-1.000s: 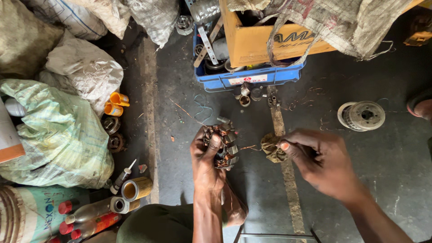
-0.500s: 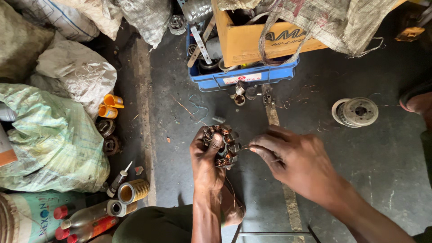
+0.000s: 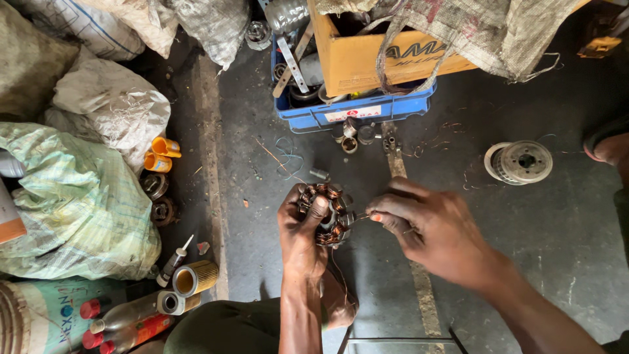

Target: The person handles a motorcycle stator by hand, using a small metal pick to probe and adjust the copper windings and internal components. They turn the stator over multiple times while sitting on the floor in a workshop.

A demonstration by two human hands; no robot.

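Gripping the copper-wound motor stator (image 3: 326,216), the left hand (image 3: 300,231) is closed around its near side, thumb pressed on the windings. A thin copper wire (image 3: 361,217) is pinched between the fingertips (image 3: 379,214) of the right hand (image 3: 432,229), just right of the stator. Beyond the grip, a blue crate (image 3: 357,110) is seen; far right, a metal rotor housing (image 3: 519,162).
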